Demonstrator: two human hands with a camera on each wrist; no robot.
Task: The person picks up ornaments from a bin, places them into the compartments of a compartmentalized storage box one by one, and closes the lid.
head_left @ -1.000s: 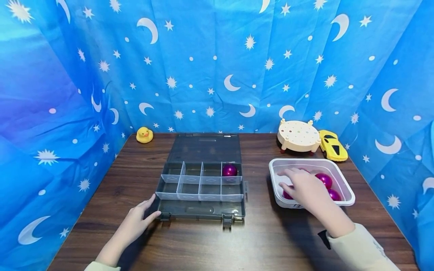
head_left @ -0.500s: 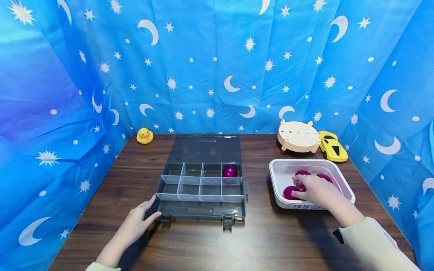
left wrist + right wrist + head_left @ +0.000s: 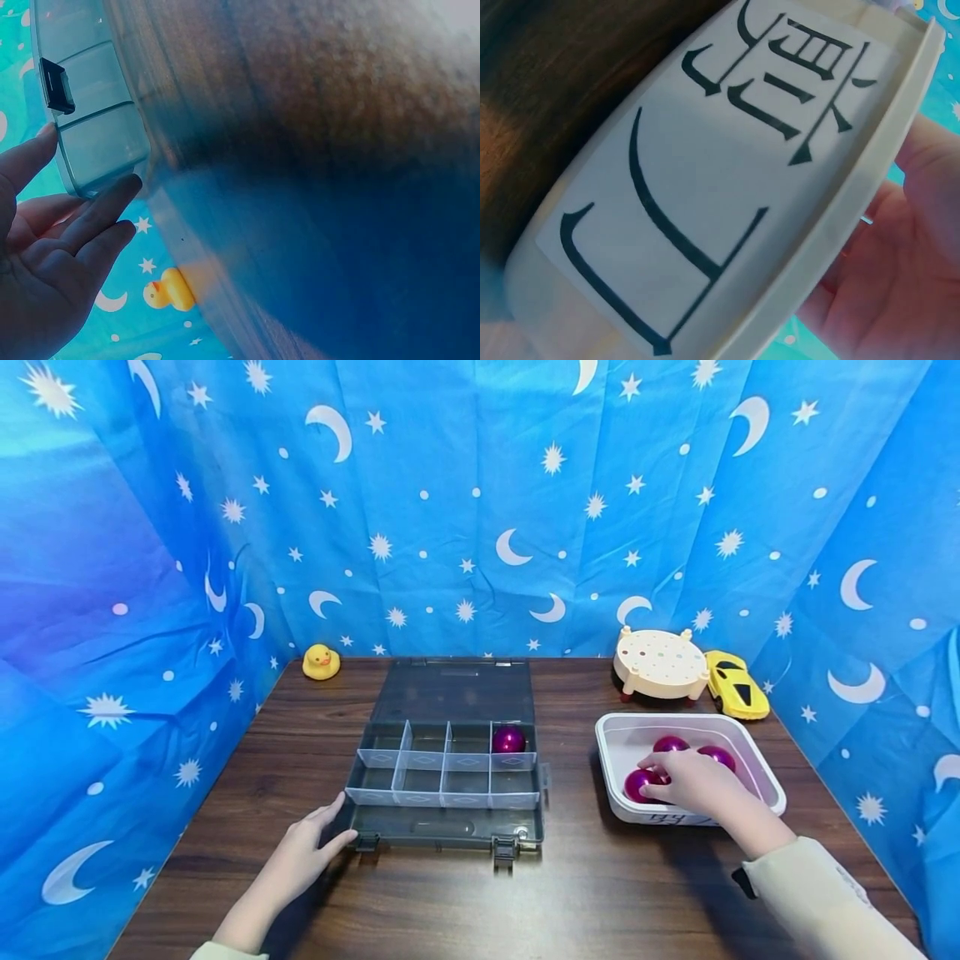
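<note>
A smoky, see-through compartment box [image 3: 450, 817] lies with its lid laid back on the table. One shiny magenta ball [image 3: 508, 740] sits in its back right compartment. My left hand [image 3: 300, 852] rests at the box's front left corner, thumb by the front edge and fairly straight fingers along the side. My right hand [image 3: 693, 785] reaches into a white plastic tub [image 3: 615, 735], thumb and fingers around the front left magenta ball [image 3: 639, 785]. Two more magenta balls show, one behind the fingers [image 3: 670, 745] and one further right [image 3: 716, 757]. In the right wrist view, the tub wall hides the fingertips.
A yellow rubber duck [image 3: 321, 662] sits at the back left. Behind the tub stand a cream stool-like toy [image 3: 660, 664] and a yellow toy car [image 3: 737, 685]. Blue star-and-moon cloth [image 3: 450, 460] hangs around the wooden table [image 3: 450, 902].
My right hand has shifted within the tub, lowering onto the front left ball; a ball seen between the fingers half a second ago is now hidden. My left hand has kept its place.
</note>
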